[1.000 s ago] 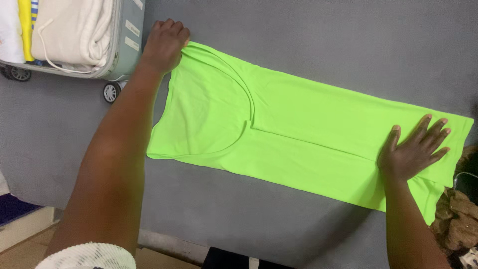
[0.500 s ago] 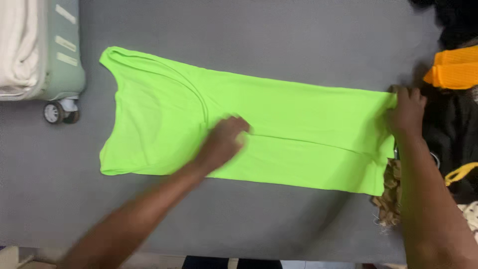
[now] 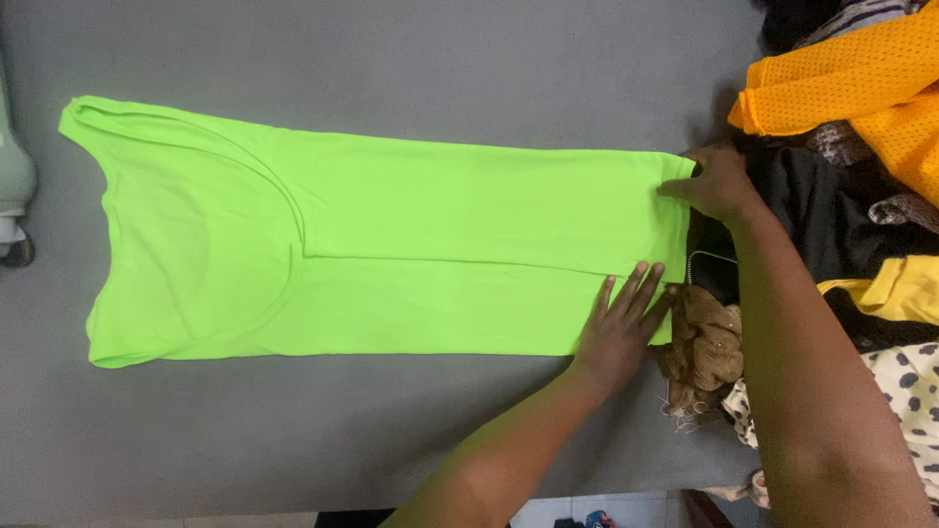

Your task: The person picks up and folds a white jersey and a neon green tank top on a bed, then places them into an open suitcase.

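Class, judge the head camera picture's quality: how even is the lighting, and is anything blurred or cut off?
Head view: soft, even light with no glare; the green garment is sharp; the left hand and right hand show no motion blur; the suitcase is cut off at the left edge.

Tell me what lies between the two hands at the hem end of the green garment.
In the head view, only the flat hem edge of the neon green garment spans the stretch between the left hand and the right hand; nothing else sits there.
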